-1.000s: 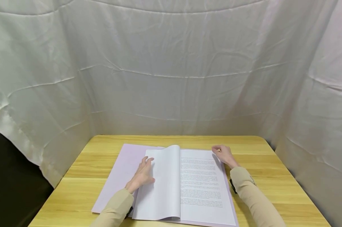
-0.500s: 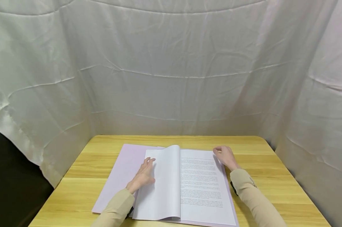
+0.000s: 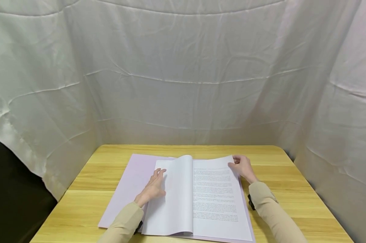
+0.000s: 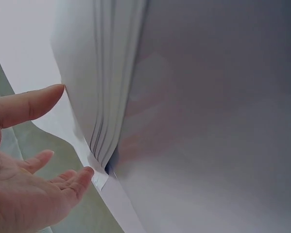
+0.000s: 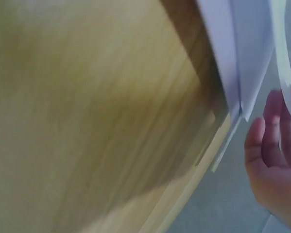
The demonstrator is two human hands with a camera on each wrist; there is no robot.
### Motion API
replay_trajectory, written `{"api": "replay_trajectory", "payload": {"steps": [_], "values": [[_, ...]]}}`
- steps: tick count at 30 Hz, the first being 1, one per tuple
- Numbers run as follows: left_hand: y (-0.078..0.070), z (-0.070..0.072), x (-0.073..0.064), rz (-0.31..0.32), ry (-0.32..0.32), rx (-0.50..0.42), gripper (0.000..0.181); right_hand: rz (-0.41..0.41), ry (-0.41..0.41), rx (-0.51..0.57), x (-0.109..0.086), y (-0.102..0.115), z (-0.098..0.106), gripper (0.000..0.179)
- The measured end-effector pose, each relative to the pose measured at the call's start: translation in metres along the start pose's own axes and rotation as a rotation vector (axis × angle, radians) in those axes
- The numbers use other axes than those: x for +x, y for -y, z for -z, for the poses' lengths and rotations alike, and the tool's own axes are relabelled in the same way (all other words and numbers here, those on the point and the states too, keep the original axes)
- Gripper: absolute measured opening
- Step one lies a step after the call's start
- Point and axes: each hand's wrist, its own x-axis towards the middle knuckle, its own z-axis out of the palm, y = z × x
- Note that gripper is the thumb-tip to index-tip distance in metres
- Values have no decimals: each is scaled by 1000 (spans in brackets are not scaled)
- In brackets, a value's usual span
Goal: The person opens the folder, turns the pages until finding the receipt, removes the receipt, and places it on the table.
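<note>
A pale purple folder [image 3: 126, 184] lies spread, with a stack of white pages inside. Turned pages [image 3: 178, 206] curve over on the left side. My left hand [image 3: 152, 187] rests at their outer edge with fingers apart; in the left wrist view its thumb [image 4: 48, 101] meets the paper's edge. On the right side is a page [image 3: 214, 192] of printed text, its far right corner raised. My right hand [image 3: 243, 168] pinches that corner between thumb and fingers. In the right wrist view the lifted page [image 5: 282, 63] bends upward from the fingers.
The folder lies on a light wooden table [image 3: 280, 175] with rounded far corners. Pale grey cloth [image 3: 186, 101] hangs behind and at both sides. Something black [image 3: 12, 195] fills the lower left.
My right hand has taken hold of the page's far right corner and lifted it a little. My left hand and the turned pages have stayed in place.
</note>
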Motion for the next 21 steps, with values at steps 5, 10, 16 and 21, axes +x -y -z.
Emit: {"api": "replay_trajectory", "payload": {"steps": [5,10,16,21], "values": [[1,4,2,0,23,-39,92,-52,58,50,-3,2,4,32],[-2,9,2,-15,70,-95,92,-85,122,126,-5,3,8,39],[-7,12,1,-60,120,-143,86,-113,284,282,-8,4,13,56],[-9,11,2,-67,115,-156,80,-122,398,363,-13,8,19,67]]}}
